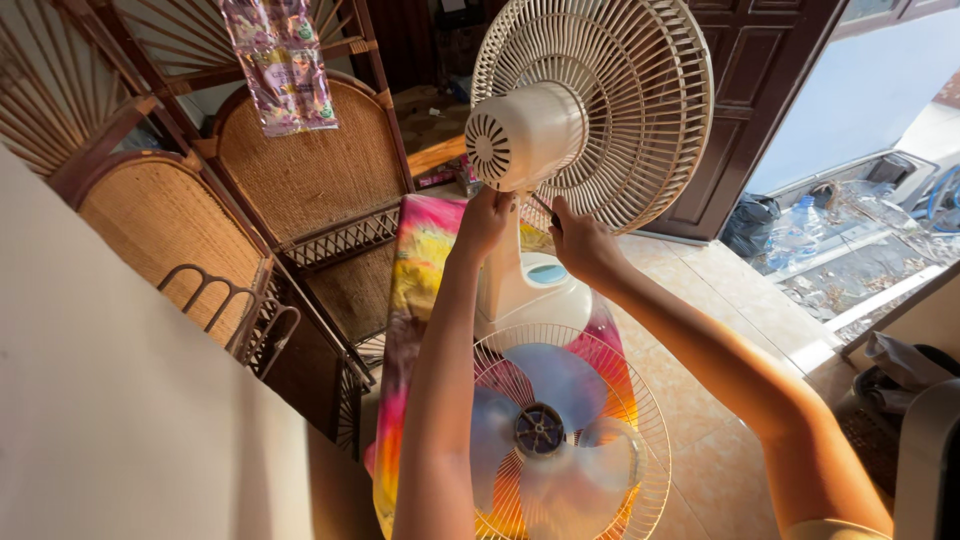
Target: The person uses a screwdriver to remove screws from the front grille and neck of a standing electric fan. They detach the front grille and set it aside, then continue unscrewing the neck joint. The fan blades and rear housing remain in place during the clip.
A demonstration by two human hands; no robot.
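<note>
1. A cream table fan (560, 150) stands upright in the middle of the view, on a cloth dyed pink, yellow and orange (420, 260). Its rear guard and round motor housing (525, 135) face the camera, and its front guard and blades are off.
2. The left hand (483, 222) reaches up to the underside of the motor housing, where the neck of the stand meets it, with its fingers curled closed against the plastic there.
3. The right hand (580, 245) sits just beside it, at the lower edge of the rear guard. It is pinched narrow on a thin dark tool (545, 207) whose tip points up towards the housing; I cannot tell what kind of tool it is.
4. The fan's pale base (535, 290), with a light blue panel, rests on the cloth below both hands.
5. Nearer the camera, the loose wire front guard (640, 420) lies flat on the cloth, with the translucent blue blade set (545, 425) lying inside it.
6. Left of the cloth stand woven cane chairs (300, 170) with dark wooden frames, and a patterned plastic packet (282, 60) hangs over the back of one.
7. The tiled floor (700, 420) runs off to the right, to a dark wooden door (740, 110) and a bright opening outdoors.
</note>
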